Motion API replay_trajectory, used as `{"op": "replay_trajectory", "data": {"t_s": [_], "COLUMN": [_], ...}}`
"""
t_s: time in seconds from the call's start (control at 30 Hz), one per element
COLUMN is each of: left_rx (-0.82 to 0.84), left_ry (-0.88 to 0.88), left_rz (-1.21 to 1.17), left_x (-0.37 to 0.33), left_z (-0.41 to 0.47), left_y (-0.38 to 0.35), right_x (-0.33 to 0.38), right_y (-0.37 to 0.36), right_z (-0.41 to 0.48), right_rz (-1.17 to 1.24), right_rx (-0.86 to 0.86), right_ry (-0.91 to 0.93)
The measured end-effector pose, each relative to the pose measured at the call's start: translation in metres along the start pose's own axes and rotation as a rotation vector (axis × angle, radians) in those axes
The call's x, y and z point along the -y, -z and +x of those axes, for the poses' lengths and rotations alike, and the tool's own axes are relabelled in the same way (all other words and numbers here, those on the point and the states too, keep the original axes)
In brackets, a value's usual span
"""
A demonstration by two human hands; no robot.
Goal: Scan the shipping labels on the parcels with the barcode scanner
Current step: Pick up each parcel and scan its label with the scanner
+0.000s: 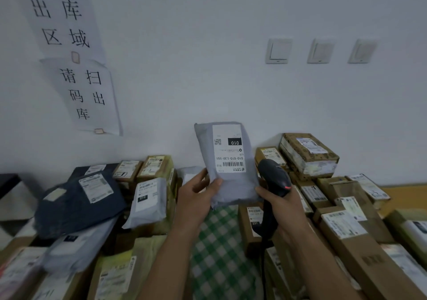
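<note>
Above piled parcels (346,230), left hand (196,198) pinching one grey mailer (231,184); right hand (286,209) gripping one scanner (273,177)

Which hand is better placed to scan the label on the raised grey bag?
Right: the right hand grips the scanner just beside the grey bag, while the left hand holds that bag up, label showing.

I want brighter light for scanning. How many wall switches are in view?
3, in a row on the wall, up right of the held parcel: left switch, middle switch, right switch. None appears hidden.
</note>
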State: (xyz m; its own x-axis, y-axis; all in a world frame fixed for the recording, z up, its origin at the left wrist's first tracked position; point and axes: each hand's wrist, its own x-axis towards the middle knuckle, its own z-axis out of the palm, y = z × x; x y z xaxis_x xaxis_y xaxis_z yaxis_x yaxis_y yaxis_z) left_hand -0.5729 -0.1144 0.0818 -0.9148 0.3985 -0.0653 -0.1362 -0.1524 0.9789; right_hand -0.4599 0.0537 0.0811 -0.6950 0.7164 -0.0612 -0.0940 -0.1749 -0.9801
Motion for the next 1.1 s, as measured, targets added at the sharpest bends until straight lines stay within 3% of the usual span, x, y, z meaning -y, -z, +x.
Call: {"op": "replay_trajectory", "data": {"t_s": [0.27,0.57,0.8,1.1], "left_rx": [-0.105,-0.17,-0.204,-0.219], "left_ry": [-0.112,-0.103,-0.067,-0.03], "left_rz": [0.142,0.225,0.308,0.219], "left_x": [0.012,0.033,0.045,0.055], "left_z": [0.015,0.056,0.077,0.086], "left_y": [0.009,0.019,0.037,0.042], "right_x": [0.007,0.029,0.026,0.016], "right_y": [-0.01,-0.034,-0.046,-0.052], "right_z": [-0.01,-0.026,-0.029,-0.019], "right_rz": [-0.231,-0.455,-0.425,-0.449], "right_rx": [-0.021,0.307,0.356,0.382], "right_ry": [0.079,0.056,-0.065,-0.105]}}
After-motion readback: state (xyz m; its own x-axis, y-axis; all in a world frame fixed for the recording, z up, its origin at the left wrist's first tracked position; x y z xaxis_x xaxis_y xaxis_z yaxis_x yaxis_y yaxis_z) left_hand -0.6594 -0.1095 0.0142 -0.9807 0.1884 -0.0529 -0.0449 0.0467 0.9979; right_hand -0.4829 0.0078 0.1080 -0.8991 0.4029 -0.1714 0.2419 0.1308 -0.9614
